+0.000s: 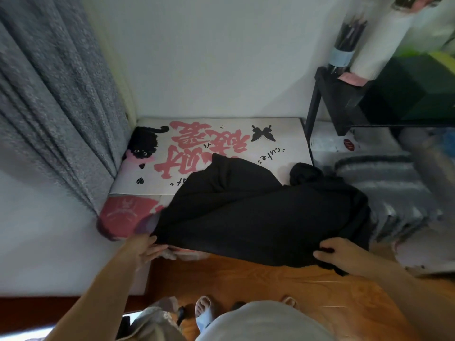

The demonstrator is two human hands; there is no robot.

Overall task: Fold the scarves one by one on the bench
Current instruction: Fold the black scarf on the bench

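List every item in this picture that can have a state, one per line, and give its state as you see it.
Black scarf: spread unfolded over the bench, near edge lifted.
Left hand: holds the scarf's near left corner.
Right hand: grips the scarf's near right edge.
Bench cushion: lies flat, partly covered.
Grey striped scarf: bunched to the right, not folded.
Grey curtain: hangs gathered at left.

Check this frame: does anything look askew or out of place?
The black scarf lies crooked across the bench, bunched at its far right end and hanging over the near edge, where both hands hold it. Otherwise nothing stands out.
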